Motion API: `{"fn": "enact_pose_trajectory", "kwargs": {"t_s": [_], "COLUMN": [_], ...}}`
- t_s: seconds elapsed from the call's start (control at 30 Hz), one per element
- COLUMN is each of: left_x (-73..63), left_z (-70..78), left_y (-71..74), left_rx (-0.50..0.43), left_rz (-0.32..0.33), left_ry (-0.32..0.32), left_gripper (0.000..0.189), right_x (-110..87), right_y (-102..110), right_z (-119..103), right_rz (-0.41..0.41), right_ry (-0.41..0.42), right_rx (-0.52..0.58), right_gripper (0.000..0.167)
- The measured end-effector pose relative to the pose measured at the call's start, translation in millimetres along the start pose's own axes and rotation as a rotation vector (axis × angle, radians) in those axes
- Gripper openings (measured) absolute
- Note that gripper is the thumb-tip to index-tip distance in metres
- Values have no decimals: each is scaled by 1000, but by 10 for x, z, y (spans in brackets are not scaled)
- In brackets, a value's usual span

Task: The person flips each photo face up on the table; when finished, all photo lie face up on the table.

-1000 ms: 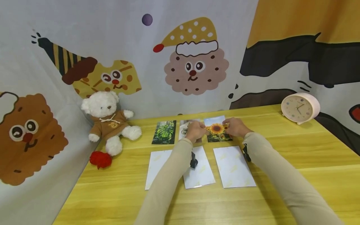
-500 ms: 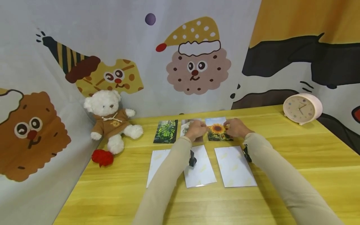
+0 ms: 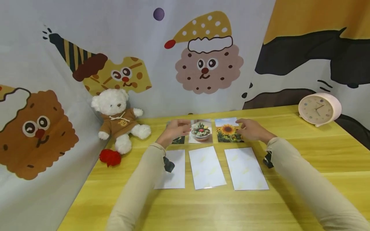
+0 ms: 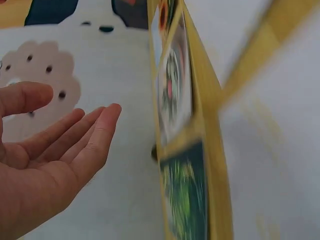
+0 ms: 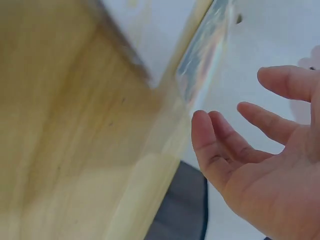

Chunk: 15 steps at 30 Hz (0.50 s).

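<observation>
Three photo cards lie in a back row on the table: a green leaf card (image 3: 180,140), a cactus bowl card (image 3: 200,131) and a sunflower card (image 3: 227,131). Over the leaf card is my left hand (image 3: 174,131), hiding most of it in the head view; its fingers are apart and hold nothing in the left wrist view. My right hand (image 3: 254,129) hovers by the sunflower card's right edge, fingers loosely bent around air in the right wrist view. In front lie three white cards: a left one (image 3: 177,170), a middle one (image 3: 207,168) and a right one (image 3: 246,168).
At the back left sits a white teddy bear (image 3: 118,118) in a brown hoodie, with a red fluffy thing (image 3: 110,157) by its foot. A pink alarm clock (image 3: 319,109) stands at the back right. A cartoon-printed curtain (image 3: 162,64) hangs behind the table.
My left hand has moved left from the cactus card to the leaf card, uncovering the cactus picture. My right hand has drawn slightly right, off the sunflower card. The head view has shifted a little.
</observation>
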<state>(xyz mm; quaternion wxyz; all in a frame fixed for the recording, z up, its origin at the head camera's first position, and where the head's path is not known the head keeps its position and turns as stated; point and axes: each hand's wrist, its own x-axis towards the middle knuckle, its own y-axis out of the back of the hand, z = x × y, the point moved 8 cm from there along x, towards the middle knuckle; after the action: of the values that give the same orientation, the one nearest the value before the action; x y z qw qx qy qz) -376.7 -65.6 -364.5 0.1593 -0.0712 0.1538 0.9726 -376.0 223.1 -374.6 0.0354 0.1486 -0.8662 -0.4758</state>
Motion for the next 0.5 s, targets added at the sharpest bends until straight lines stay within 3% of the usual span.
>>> {"fn": "enact_pose_trajectory", "kwargs": {"t_s": [0.13,0.3,0.4,0.5], "left_x": [-243,-644,-855,-1020], "left_z": [-111,-331,-488,-651], "left_y": [293,585,703,757], "left_rx": [23,41,76,123], "left_rz": [6,-2,-17,-37], "left_ry": [4,-7,8,65], "left_gripper": [44,48,49,49], "right_x": [-145,-281,-348,-404], "right_y": [31,-3,-84,-228], "right_z": [-153,-404,-564,-715], "right_rz": [-11,-8,-15,-47], "right_ry": [39,155,227,261], "right_rx": [47,91,115,142], "right_gripper": [51,46,45,47]}}
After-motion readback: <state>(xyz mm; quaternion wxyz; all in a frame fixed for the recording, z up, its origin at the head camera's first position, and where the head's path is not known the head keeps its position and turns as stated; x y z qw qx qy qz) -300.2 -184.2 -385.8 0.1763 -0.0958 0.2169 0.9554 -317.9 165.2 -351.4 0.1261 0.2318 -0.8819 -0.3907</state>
